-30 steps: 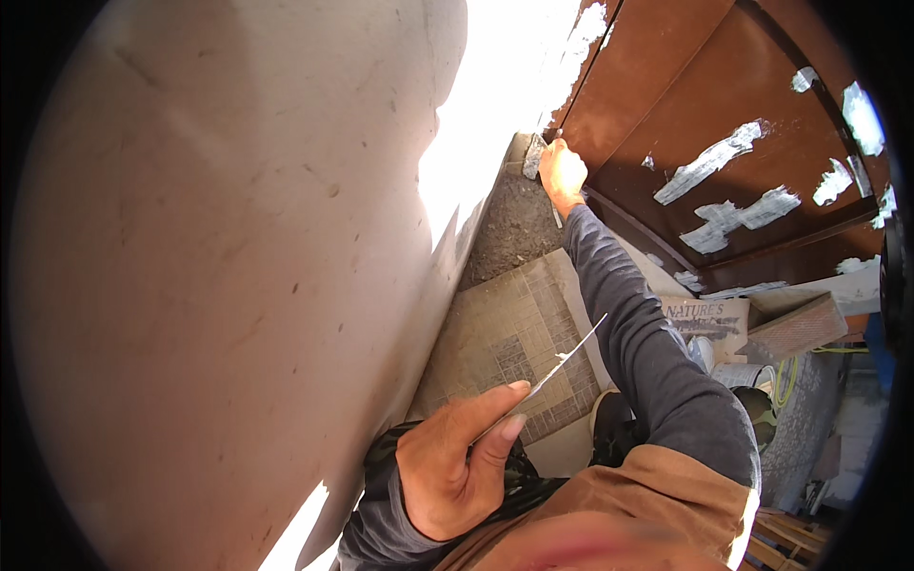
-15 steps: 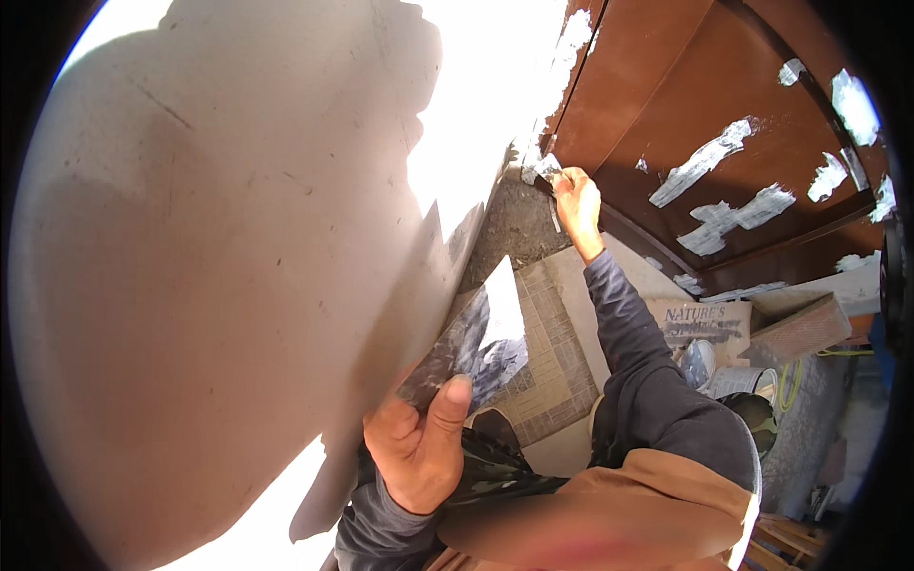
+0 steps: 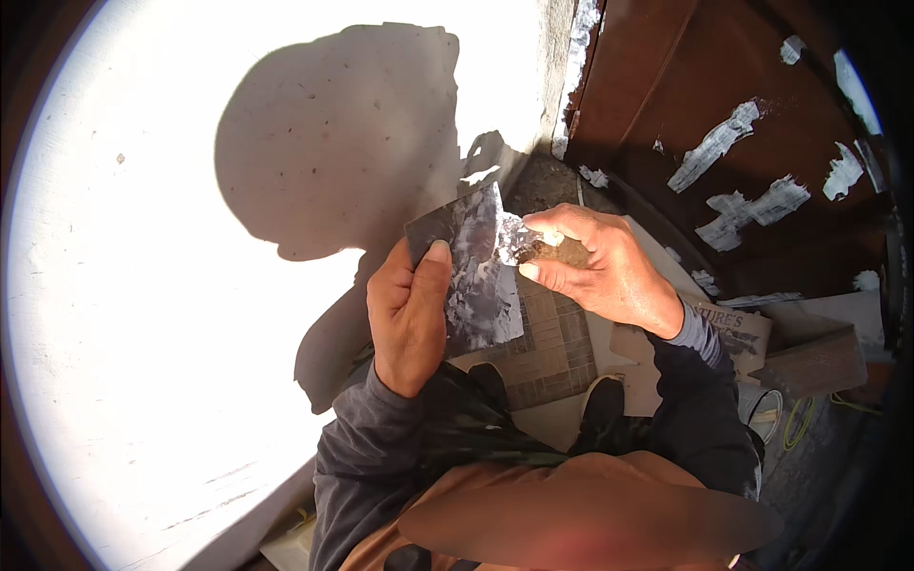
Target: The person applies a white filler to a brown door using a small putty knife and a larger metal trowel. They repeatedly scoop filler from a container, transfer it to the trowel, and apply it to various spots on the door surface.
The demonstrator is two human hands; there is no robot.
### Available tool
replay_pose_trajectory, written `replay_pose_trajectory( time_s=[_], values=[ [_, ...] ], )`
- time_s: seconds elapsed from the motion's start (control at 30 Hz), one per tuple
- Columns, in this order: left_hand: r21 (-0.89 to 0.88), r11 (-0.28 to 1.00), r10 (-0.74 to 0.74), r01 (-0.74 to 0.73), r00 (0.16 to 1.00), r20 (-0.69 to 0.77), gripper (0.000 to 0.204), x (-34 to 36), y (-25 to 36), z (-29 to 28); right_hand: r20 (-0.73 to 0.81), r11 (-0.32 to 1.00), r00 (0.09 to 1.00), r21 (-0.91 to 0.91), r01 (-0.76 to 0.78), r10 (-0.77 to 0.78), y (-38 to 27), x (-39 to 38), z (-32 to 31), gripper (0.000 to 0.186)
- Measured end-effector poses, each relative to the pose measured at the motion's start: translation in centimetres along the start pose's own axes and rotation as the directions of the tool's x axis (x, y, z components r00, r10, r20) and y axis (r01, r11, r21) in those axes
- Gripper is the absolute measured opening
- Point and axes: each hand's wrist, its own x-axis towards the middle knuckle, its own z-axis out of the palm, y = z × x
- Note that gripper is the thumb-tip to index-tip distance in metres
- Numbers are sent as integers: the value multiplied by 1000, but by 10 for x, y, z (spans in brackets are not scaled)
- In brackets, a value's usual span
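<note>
My left hand (image 3: 409, 314) grips a thin dark board (image 3: 471, 285) smeared with white putty, its thumb lying on the face. Between the thumb and fingers of my right hand (image 3: 619, 271) is a small flat putty scraper (image 3: 514, 240), coated with white paste. Its edge meets the right side of the board, near the upper corner. The fingers hide part of the scraper, so its full shape does not show.
A sunlit white wall (image 3: 171, 314) fills the left, carrying a large shadow. At the upper right stands a brown panel (image 3: 633, 124) with white putty patches. Below lie patterned floor tiles (image 3: 552, 352), cardboard (image 3: 752, 333), a white bucket (image 3: 764, 409) and a yellow cord (image 3: 798, 423).
My right hand has come back from the brown panel's lower corner to the board, bringing the scraper against it. My left hand has lifted the board slightly, and the view has shifted.
</note>
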Motion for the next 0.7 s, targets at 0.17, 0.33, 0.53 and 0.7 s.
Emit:
replay_pose_trajectory(
  time_s=[0.17, 0.33, 0.53, 0.7],
  values=[
    [-39, 984, 163, -174, 966, -199, 18, 1, 4, 8, 166, 997, 986, -71, 17, -5, 4, -15, -19, 31],
    [-422, 906, -124, 23, 969, -213, 20, 8, -6, 12, 85, 847, 988, 508, -156, 131, 12, -21, -24, 34],
    [-705, 604, -538, 372, 843, -16, 11, 10, -11, 18, 47, 888, 890, 109, 447, -454, 41, -9, -14, 36],
    [-612, 776, -280, 151, 952, -120, 13, 11, -5, 10, 72, 927, 929, -66, 368, -364, 39, -9, -33, 40]
  ],
)
